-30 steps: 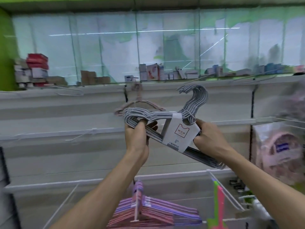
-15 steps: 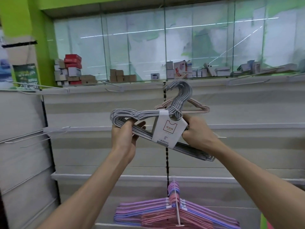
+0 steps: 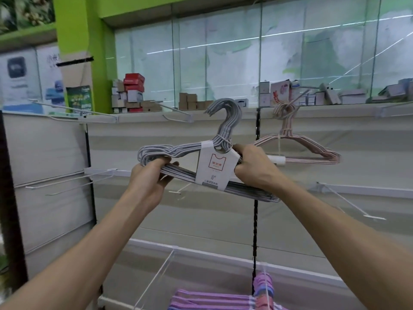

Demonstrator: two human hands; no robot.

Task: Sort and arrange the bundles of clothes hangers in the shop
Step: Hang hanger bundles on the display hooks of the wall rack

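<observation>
A grey hanger bundle, wrapped in a white paper label, is held up in front of the slatted display wall. My left hand grips its left shoulder and lower bars. My right hand grips it just right of the label, under the hooks. The hooks point up and left, below an upper wall peg. A pink hanger bundle hangs from a peg at upper right, behind my right hand. A purple and pink hanger bundle hangs low at the bottom centre.
Bare white pegs stick out of the wall at left, lower centre and right. Small boxes line the top shelf before a glass partition. A green pillar stands at upper left.
The view has swung left, so the pink bundle now lies to the right. The grey bundle has moved left along the wall and stays in both hands, hooks nearing the upper peg.
</observation>
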